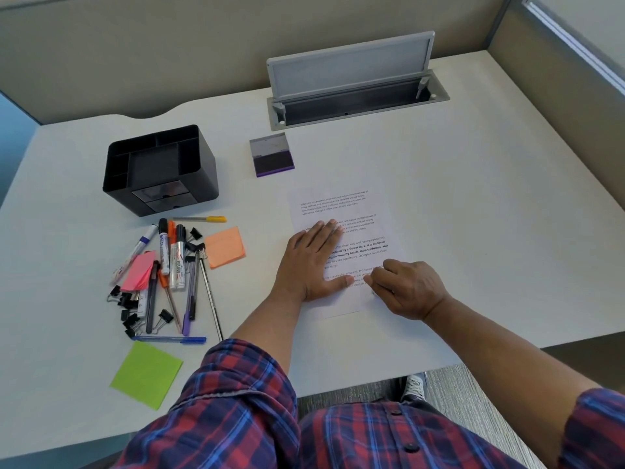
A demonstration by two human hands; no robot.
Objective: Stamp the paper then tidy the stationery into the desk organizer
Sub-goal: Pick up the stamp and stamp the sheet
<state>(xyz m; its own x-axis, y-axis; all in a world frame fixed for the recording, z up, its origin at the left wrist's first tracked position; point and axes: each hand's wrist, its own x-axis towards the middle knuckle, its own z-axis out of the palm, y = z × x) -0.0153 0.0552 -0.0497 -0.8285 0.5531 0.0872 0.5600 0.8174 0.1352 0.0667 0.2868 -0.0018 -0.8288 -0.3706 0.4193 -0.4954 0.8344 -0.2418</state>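
Lying under left hand (313, 262): paper (341, 228).

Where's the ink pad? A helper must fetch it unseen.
Start at the open cable hatch at the back of the desk. Just in front of its left end lies the ink pad: small, flat, lid open, the only purple-edged thing.

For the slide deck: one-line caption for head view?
Left hand flattens paper; right hand presses near its lower edge.

paper (341, 228): printed paragraphs, legible bits only — "slower pace. It is centered", "community bonds, local traditions"; marker labels too small to read.
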